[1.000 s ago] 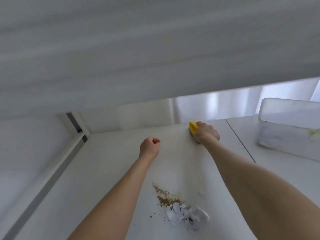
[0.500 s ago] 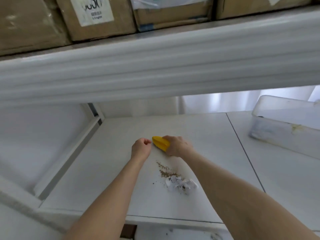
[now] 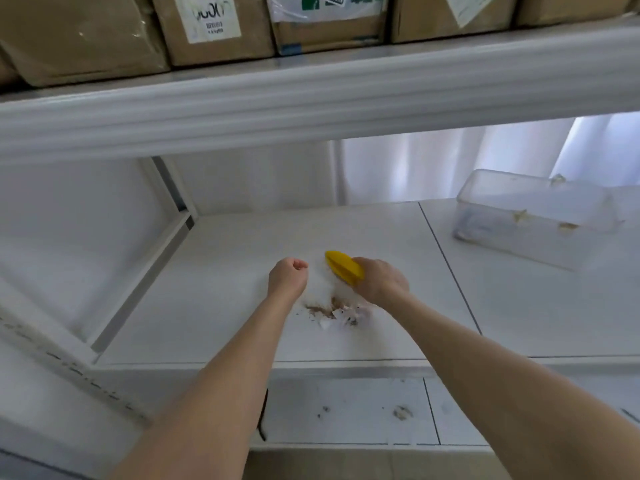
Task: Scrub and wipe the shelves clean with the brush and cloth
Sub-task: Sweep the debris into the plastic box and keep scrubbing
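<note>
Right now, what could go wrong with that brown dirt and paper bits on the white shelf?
1. The right hand grips the yellow plastic brush just behind the pile of brown crumbs and white paper scraps; a hard sweep could push it over the front edge of the white shelf onto the lower shelf, already speckled.
2. The left hand is a bare fist beside the pile and no cloth is in view, so crumbs may smear.

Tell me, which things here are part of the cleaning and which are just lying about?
In the job: the brush, gripped by the right hand; the dirt pile beside it; the shelf under them.
Just lying about: the clear tub to the right; the cardboard boxes on the upper shelf.
</note>
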Demonstrator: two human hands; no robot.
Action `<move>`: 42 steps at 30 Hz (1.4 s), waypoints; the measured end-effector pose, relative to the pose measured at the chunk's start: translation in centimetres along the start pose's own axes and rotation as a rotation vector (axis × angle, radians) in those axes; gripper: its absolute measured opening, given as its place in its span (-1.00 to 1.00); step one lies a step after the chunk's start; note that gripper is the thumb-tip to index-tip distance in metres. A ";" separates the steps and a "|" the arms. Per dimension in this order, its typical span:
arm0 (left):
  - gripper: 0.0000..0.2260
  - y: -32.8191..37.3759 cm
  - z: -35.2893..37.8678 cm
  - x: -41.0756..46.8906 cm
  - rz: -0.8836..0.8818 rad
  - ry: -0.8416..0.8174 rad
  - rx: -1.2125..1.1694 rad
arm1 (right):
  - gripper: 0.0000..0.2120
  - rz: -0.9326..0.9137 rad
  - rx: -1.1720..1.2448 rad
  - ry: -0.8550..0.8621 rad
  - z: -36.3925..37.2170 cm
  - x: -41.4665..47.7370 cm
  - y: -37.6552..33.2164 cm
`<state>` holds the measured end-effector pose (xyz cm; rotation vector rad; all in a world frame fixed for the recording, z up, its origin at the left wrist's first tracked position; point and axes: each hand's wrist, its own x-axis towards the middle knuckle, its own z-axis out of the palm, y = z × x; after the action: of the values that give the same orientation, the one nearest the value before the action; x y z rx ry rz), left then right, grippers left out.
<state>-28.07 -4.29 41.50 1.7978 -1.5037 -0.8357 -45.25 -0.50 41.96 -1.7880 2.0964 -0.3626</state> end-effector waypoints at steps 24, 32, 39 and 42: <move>-0.78 -1.1 -0.6 -3.0 0.103 -0.195 0.078 | -0.66 0.490 0.078 0.170 -0.4 -7.9 1.4; -0.77 -1.6 -0.7 -3.0 0.102 -0.214 0.103 | -0.62 0.580 0.001 0.024 2.2 -8.2 -1.6; -0.76 -4.2 -3.8 -1.9 0.043 -0.153 0.071 | -0.68 0.324 -0.122 -0.073 3.6 -5.4 -6.1; -0.78 -4.7 -4.8 -1.2 0.032 -0.109 0.029 | -0.70 0.262 -0.079 0.022 2.0 -3.4 -5.5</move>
<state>-21.68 -2.13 40.67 1.7692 -1.6166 -0.9142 -38.98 2.04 42.80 -1.5281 2.3530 -0.2316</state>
